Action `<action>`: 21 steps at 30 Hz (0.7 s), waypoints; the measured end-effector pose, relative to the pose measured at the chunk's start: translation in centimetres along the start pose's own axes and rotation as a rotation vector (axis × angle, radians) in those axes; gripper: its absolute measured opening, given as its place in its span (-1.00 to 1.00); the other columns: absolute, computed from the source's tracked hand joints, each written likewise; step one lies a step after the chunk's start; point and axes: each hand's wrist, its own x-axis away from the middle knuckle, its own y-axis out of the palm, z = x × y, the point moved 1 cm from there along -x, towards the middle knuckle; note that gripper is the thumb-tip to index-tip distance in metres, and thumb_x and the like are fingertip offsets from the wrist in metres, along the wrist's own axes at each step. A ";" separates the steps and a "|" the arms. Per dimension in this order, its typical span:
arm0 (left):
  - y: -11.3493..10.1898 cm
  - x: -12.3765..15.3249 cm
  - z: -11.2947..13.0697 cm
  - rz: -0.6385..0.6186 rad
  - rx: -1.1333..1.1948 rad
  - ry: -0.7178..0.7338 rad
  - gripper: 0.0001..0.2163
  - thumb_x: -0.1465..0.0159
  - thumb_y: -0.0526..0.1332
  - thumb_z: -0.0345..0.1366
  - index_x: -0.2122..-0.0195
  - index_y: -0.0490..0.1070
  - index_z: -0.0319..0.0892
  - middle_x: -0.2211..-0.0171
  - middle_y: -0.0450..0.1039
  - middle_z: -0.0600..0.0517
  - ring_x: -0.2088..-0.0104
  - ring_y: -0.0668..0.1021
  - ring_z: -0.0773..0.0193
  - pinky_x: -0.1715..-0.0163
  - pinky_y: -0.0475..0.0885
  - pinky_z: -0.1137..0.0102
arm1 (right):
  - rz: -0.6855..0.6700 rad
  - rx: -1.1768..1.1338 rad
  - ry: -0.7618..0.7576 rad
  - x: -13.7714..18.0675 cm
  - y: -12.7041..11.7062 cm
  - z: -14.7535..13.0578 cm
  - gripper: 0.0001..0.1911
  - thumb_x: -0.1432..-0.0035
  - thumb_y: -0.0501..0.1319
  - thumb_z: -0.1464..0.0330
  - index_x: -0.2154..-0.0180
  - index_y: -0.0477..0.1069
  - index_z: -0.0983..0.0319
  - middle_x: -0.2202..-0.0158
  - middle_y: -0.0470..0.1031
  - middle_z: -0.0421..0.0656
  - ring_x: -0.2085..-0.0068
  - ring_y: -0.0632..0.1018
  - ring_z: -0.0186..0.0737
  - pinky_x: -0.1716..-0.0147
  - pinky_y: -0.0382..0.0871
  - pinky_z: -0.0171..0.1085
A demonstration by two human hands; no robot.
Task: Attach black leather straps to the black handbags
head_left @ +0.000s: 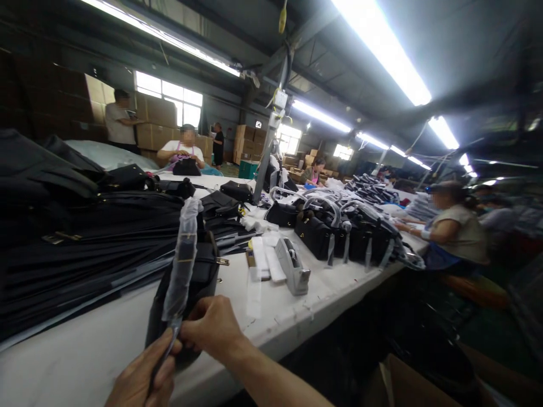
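Observation:
A black handbag (203, 277) with a gold-coloured zipper pull stands on the table edge in front of me. Along its near side runs a bag strap (183, 263), covered in whitish translucent plastic wrap. My left hand (146, 370) is closed around the strap's lower, bare dark end. Right beside it, my right hand (217, 328) pinches at the bottom of the wrapped part, its fingertips partly hidden. Right of the bag, a grey tape dispenser (292, 268) lies near white flat strips (267, 260).
Black bag pieces (85, 243) are piled on the left of the white table (280, 322). Finished-looking black handbags (318, 232) with wrapped handles stand to the right. A metal post (267, 152) rises behind. Co-workers sit across and at right (456, 226). An open carton (407, 379) is below.

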 end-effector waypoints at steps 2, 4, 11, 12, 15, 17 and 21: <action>0.3 0.4 0.3 -0.027 0.072 -0.097 -0.45 0.33 0.47 0.14 0.53 0.33 -0.17 0.81 0.08 0.28 0.86 0.04 0.55 0.92 -0.05 0.62 | 0.121 0.064 -0.089 0.0 0.2 0.0 -0.82 0.30 0.38 0.35 0.67 0.39 0.23 0.72 0.31 -0.30 0.61 0.39 -0.34 0.69 0.12 -0.42; 0.4 0.7 0.4 0.000 0.110 -0.097 -0.44 0.36 0.48 0.12 0.52 0.33 -0.18 0.82 0.08 0.29 0.86 0.04 0.57 0.91 -0.05 0.64 | 0.109 0.016 -0.094 0.4 0.3 0.0 -0.80 0.27 0.38 0.33 0.65 0.39 0.24 0.74 0.27 -0.32 0.63 0.35 -0.38 0.69 0.06 -0.43; 0.4 1.2 -0.5 -0.027 -0.006 0.137 -0.51 0.05 0.32 0.17 0.61 0.23 -0.19 0.82 0.12 0.24 0.84 0.10 0.55 0.85 -0.06 0.63 | -0.541 -0.530 0.047 4.0 0.6 0.6 -0.68 -0.06 0.26 0.14 0.32 0.44 0.28 0.77 0.27 -0.39 0.81 0.06 -0.53 0.80 -0.12 -0.45; 0.4 1.0 -0.6 -0.045 -0.002 0.125 -0.52 0.01 0.30 0.17 0.57 0.26 -0.19 0.81 0.12 0.25 0.84 0.09 0.55 0.84 -0.07 0.63 | -0.614 -0.665 0.078 4.0 0.7 0.9 -0.67 -0.07 0.27 0.14 0.26 0.45 0.27 0.79 0.18 -0.45 0.81 -0.03 -0.55 0.80 -0.15 -0.46; 0.1 0.7 -0.7 -0.060 0.036 0.122 -0.55 -0.05 0.26 0.15 0.53 0.27 -0.18 0.78 0.12 0.26 0.83 0.07 0.55 0.85 -0.09 0.60 | -0.692 -0.910 0.138 3.6 1.2 1.6 -0.62 -0.11 0.27 0.14 0.14 0.47 0.28 0.80 -0.03 -0.53 0.78 -0.21 -0.58 0.80 -0.26 -0.48; -0.1 0.6 -0.8 -0.067 0.044 0.126 -0.56 -0.07 0.25 0.14 0.52 0.25 -0.16 0.78 0.11 0.27 0.83 0.05 0.55 0.85 -0.11 0.59 | -0.699 -0.926 0.156 3.4 1.5 1.7 -0.60 -0.12 0.27 0.14 0.12 0.48 0.30 0.79 -0.07 -0.54 0.77 -0.24 -0.58 0.80 -0.28 -0.48; -0.2 0.6 -1.0 -0.076 -0.112 0.206 -0.60 -0.20 0.14 0.09 0.52 0.26 -0.16 0.77 0.14 0.24 0.81 0.07 0.50 0.82 -0.08 0.54 | -0.657 -0.667 0.179 3.6 1.1 1.2 -0.53 -0.08 0.30 0.10 0.08 0.45 0.29 0.77 0.21 -0.44 0.80 -0.07 -0.59 0.80 -0.11 -0.50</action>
